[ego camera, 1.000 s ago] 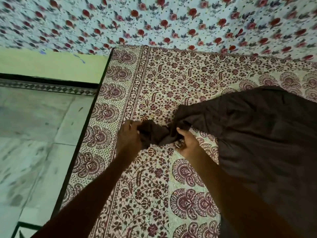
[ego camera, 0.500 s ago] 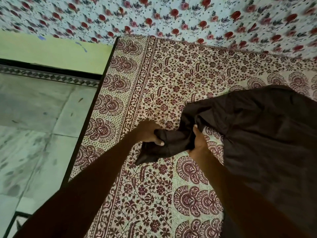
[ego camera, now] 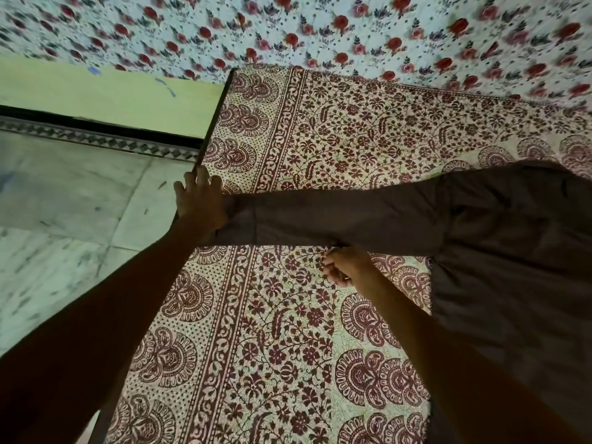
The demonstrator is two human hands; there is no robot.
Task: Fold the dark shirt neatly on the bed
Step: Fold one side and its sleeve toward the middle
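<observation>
The dark shirt [ego camera: 512,251] lies on the bed at the right, body spread flat. Its long sleeve [ego camera: 336,219] is stretched straight out to the left across the printed bedsheet [ego camera: 272,347]. My left hand [ego camera: 200,203] rests flat on the cuff end at the bed's left edge, fingers spread apart. My right hand [ego camera: 344,265] sits just under the sleeve's lower edge near its middle, with its fingers curled against that edge. My forearms hide part of the sheet.
The bed's dark left edge [ego camera: 211,123] runs beside a pale marble floor [ego camera: 64,219]. A yellow-green wall [ego camera: 112,97] stands behind the floor. A white cloth with red roses [ego camera: 320,33] covers the far side of the bed.
The bunched sleeve has been pulled out straight to the left and laid flat. My left hand moved left to the bed edge and spread out; my right hand slid to the sleeve's lower edge.
</observation>
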